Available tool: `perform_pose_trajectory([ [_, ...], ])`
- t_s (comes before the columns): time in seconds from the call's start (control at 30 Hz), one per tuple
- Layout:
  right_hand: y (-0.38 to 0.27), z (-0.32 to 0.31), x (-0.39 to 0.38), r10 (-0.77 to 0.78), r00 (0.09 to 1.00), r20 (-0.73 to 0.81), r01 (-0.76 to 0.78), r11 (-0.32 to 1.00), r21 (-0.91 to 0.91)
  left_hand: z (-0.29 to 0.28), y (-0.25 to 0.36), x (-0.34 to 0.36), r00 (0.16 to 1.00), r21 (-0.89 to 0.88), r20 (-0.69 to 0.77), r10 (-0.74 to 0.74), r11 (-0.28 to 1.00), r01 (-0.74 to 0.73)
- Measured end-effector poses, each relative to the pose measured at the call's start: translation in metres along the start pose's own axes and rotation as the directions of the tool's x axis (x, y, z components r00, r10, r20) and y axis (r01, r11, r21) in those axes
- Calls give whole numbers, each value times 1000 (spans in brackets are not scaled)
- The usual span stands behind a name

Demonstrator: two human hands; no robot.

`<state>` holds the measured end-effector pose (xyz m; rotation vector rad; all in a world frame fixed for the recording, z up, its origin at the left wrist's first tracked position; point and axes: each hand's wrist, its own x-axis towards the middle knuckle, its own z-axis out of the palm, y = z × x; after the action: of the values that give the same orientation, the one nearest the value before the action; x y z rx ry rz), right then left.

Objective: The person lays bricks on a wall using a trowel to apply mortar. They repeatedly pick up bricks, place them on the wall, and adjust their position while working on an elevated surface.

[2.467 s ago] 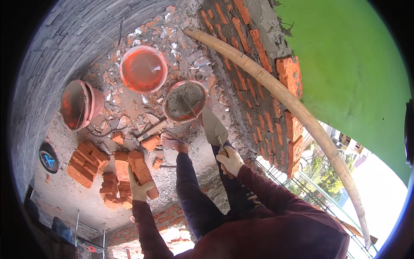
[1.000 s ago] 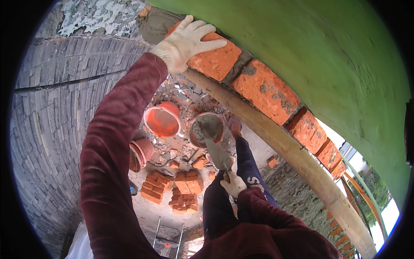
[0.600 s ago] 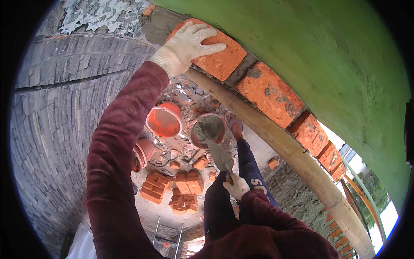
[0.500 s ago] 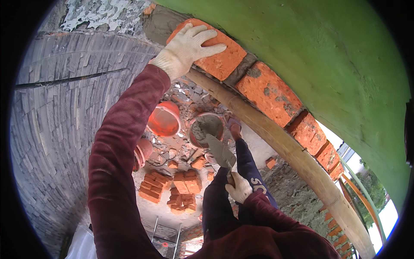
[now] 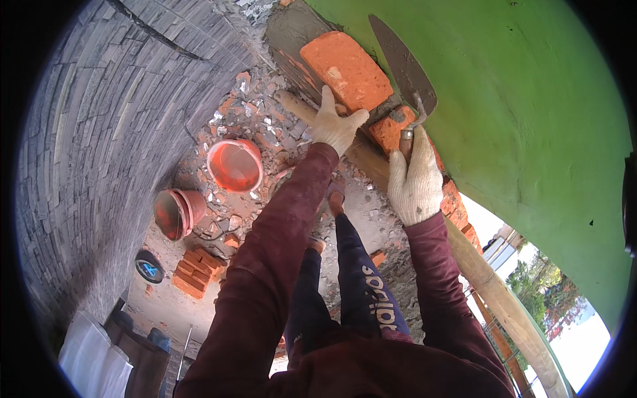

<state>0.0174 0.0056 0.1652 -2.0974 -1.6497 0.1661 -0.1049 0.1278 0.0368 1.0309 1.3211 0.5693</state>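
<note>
My right hand [image 5: 416,182], in a pale knit glove, is closed round the handle of a trowel [image 5: 406,69]. The mortar-smeared blade points up and away along the green wall, beside an orange brick [image 5: 346,70]. That brick lies on grey mortar [image 5: 292,33] at the far end of the brick row. At its near edge is my left hand [image 5: 337,127], also gloved, with thumb and fingers spread apart; whether a fingertip touches the brick I cannot tell. Another brick [image 5: 391,126] in the row is partly covered by my right hand and the trowel.
A bamboo pole [image 5: 511,305] runs along the row, below the green wall [image 5: 531,119]. Down on the rubble-strewn ground stand an orange bucket [image 5: 255,154], stacked buckets [image 5: 194,209] and piled bricks [image 5: 198,272]. A grey stone-strip wall [image 5: 99,132] rises at left.
My left hand has come off the brick's top to its near edge. My right hand has raised the trowel from above the mortar bucket to beside the brick. The view has shifted.
</note>
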Motion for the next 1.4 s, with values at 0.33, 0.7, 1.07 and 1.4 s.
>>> perform_pose_trajectory([
  [0.33,4,38,21,225,930,291,-225,974,-31,11,11,-13,999,105,-25,-31,994,33],
  [0.7,13,32,31,199,928,315,-200,979,-30,12,23,-22,999,-16,-40,-18,1000,18],
  [1.07,-1,18,29,52,998,36,-55,994,94,13,4,-5,985,-103,-164,54,992,-72],
  [1.4,-2,54,20,271,929,252,-285,958,19,28,26,-7,967,-1,-235,99,995,-102],
])
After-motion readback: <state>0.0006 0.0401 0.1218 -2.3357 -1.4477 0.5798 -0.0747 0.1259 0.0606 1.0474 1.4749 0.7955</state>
